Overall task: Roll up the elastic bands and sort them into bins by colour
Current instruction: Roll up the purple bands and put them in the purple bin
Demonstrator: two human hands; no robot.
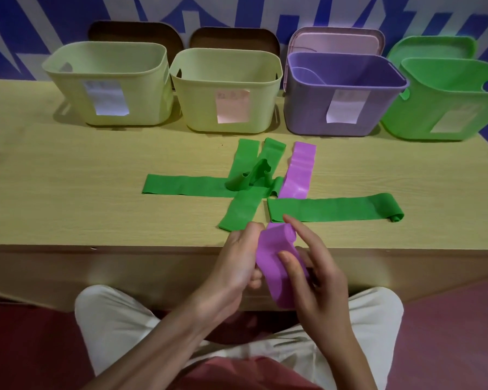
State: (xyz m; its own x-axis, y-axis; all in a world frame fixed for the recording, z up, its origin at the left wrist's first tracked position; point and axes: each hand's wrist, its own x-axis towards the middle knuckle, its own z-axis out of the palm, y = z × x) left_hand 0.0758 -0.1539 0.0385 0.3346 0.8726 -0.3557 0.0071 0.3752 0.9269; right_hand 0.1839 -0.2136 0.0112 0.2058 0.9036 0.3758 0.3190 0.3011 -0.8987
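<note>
While both hands hold the purple band (279,266) at the table (68,192) edge, the left hand (243,266) curls round it and the right hand (319,274) pinches its roll. Beyond the fingertips lie green bands (333,211). Farther off, the purple bin (341,94) holds something pale; the two yellow bins (107,83) and the green bin (448,99) show nothing inside.

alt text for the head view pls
Both hands, left hand and right hand, hold a purple band at the table edge; green bands lie before four bins, purple bin included.
</note>
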